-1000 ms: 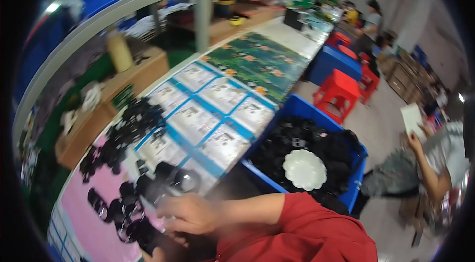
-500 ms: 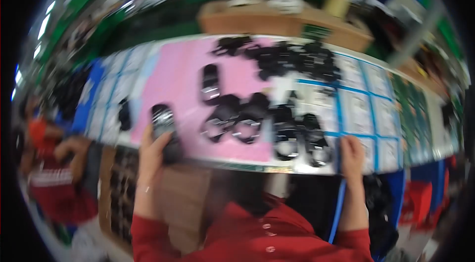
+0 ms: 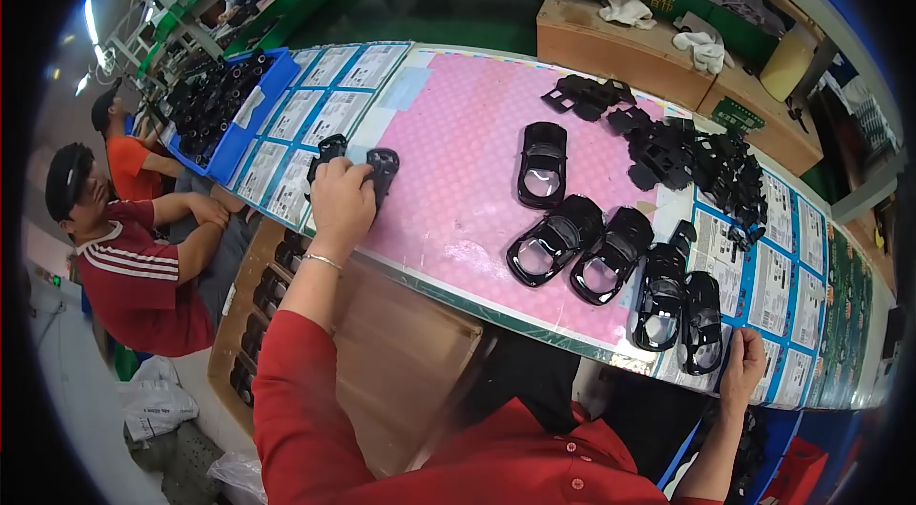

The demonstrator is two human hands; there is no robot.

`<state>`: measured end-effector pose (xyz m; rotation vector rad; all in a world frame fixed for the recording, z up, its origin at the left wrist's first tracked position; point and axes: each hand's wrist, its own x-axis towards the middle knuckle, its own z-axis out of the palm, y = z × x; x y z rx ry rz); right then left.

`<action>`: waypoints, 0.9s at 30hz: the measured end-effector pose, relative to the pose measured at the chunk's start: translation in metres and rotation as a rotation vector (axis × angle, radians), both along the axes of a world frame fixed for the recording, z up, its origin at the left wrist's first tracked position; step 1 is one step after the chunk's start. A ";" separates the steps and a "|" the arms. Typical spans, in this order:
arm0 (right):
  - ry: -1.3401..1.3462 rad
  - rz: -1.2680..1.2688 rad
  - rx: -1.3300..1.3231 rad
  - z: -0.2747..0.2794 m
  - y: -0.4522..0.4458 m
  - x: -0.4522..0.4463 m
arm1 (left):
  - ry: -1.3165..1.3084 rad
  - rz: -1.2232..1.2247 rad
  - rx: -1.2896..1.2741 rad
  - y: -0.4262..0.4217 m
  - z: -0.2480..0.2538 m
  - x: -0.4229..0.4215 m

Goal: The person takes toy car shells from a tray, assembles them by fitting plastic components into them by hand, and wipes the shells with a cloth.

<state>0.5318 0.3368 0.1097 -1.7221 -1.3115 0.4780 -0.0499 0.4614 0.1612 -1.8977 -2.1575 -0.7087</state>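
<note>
My left hand (image 3: pixel 343 202) is closed around a black toy car body (image 3: pixel 383 168) at the left end of the pink mat. Right beside it, partly behind my fingers, stands another black car body (image 3: pixel 330 148). My right hand (image 3: pixel 744 364) rests at the table's front edge with curled fingers; whether anything is in them is hidden. Nearest to it is a glossy black car body (image 3: pixel 703 322), with a second car body (image 3: pixel 660 300) alongside. Further left on the pink mat (image 3: pixel 448 180) lie several more black car bodies (image 3: pixel 543 164).
Loose black plastic parts (image 3: pixel 673 150) are heaped at the back right. A blue crate (image 3: pixel 234 137) of black parts stands at the far left, near two seated people. Cardboard boxes (image 3: pixel 611 42) with white cloths line the back. An open carton (image 3: pixel 405 338) is below the table's edge.
My left hand has carried the car body leftward to beside the other one. The view has turned and sharpened. My right hand stays by the front edge, fingers curled.
</note>
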 end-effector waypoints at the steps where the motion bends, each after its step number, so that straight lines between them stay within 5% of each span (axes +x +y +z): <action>1: -0.010 -0.001 -0.010 0.001 0.000 -0.001 | 0.170 -0.001 -0.034 0.004 -0.001 -0.004; 15: -0.235 -0.053 0.047 0.019 0.004 -0.024 | 0.134 0.059 -0.134 0.026 -0.008 -0.080; 19: -0.230 -0.057 0.024 0.018 0.004 -0.024 | 0.390 0.236 -0.244 0.036 0.011 -0.087; 22: -0.284 -0.057 0.045 0.014 0.004 -0.021 | 0.521 0.033 -0.019 0.052 0.018 -0.059; 27: -0.268 -0.048 0.019 0.018 0.003 -0.023 | -0.083 -0.466 -0.033 0.074 0.012 0.083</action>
